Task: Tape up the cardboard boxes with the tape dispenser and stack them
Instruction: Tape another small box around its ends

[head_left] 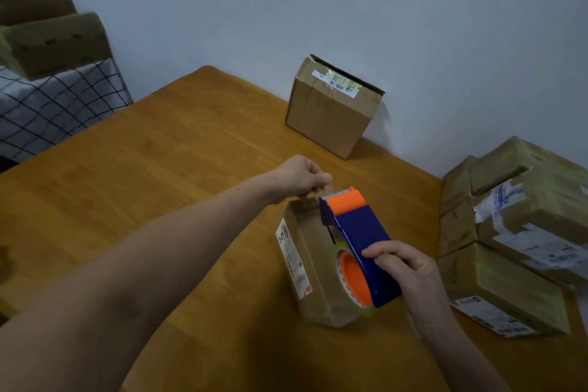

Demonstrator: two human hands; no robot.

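A long, flat cardboard box point(313, 267) with white labels on its left side lies in the middle of the wooden table point(159, 200). Over it is a blue and orange tape dispenser point(359, 242) holding a roll of clear tape. My right hand point(404, 267) grips the dispenser's blue body near the roll. My left hand point(307, 177) pinches the loose tape end at the dispenser's front, above the far end of the box.
A taller taped box point(331, 108) with a barcode label stands against the wall at the table's far edge. Several labelled boxes point(515, 232) are piled at the right. More boxes point(54, 41) sit on a checked cloth point(57, 105) at far left.
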